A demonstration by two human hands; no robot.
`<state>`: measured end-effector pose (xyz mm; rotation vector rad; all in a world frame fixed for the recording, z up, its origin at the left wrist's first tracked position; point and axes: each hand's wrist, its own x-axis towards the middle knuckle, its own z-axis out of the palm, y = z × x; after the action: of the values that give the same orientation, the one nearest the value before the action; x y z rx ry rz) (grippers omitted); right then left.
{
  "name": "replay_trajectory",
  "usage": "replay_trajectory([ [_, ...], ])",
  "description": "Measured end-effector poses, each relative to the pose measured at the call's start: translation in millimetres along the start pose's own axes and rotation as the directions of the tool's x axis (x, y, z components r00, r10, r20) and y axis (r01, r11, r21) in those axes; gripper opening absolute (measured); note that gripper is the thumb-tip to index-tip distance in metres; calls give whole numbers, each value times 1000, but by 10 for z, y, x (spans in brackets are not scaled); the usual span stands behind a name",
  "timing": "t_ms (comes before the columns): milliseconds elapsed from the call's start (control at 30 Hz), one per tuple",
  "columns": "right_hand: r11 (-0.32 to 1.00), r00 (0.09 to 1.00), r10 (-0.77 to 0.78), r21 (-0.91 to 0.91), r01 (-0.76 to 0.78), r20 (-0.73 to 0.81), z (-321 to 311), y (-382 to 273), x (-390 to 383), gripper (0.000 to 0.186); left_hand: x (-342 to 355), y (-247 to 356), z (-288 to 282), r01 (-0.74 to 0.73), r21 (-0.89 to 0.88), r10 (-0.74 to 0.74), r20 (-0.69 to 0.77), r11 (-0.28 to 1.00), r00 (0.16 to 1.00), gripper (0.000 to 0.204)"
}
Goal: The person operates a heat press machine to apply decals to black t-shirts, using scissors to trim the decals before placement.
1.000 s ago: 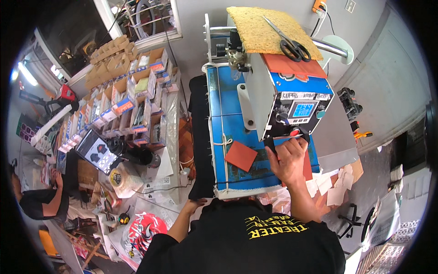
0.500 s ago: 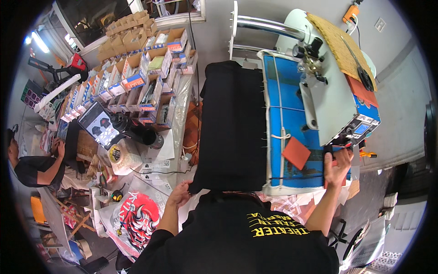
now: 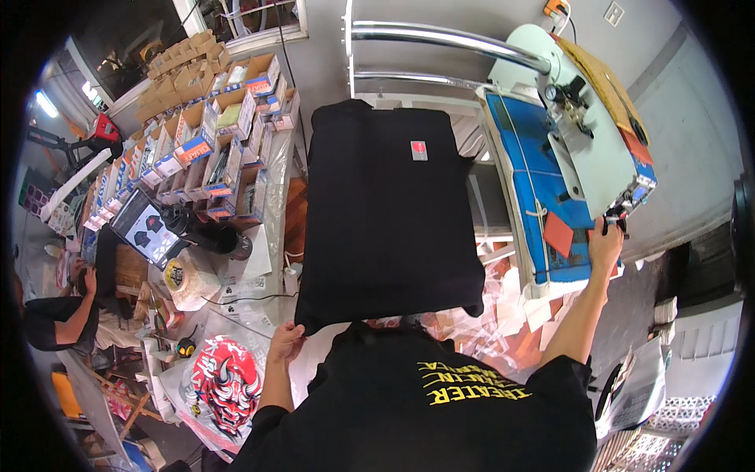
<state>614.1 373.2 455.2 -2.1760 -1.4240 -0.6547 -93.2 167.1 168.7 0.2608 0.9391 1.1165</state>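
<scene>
A black T-shirt (image 3: 385, 228) is stretched over the flat bed of a heat press, with a small grey and red patch (image 3: 419, 151) near its far right. My left hand (image 3: 288, 341) is at the shirt's near left corner, fingers closed on the black cloth. At the right, my right hand (image 3: 605, 248) grips a black handle (image 3: 612, 226) on the press's white upper unit (image 3: 586, 118). Blue padding (image 3: 523, 157) with a white border lies under that unit, and a red-orange square (image 3: 559, 234) rests on it.
Two chrome rails (image 3: 448, 35) cross behind the bed. On the left are stacked cardboard boxes (image 3: 197, 141), a tablet (image 3: 146, 228), a black bottle (image 3: 197, 224) and a plastic tub (image 3: 191, 282). A printed red mask sheet (image 3: 228, 385) lies near left. Another person (image 3: 59, 318) sits far left.
The upper unit and blue padding have slid right with my right hand, baring more of the black shirt and its patch. My left hand stays at the shirt's corner. The view has shifted.
</scene>
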Motion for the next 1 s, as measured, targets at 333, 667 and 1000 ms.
replay_trajectory([
  [333,92,571,-821,989,118,9,-650,-3122,-1194,42,-35,921,2112,-538,606,519,229,586,823,14],
  [667,-14,613,-781,985,171,-118,-810,-4089,-378,16,717,248,3681,-482,610,400,279,629,873,53],
  [1000,590,844,-118,647,483,-523,-2235,-2804,1840,21,-308,2655,3947,-876,480,143,864,57,483,51],
])
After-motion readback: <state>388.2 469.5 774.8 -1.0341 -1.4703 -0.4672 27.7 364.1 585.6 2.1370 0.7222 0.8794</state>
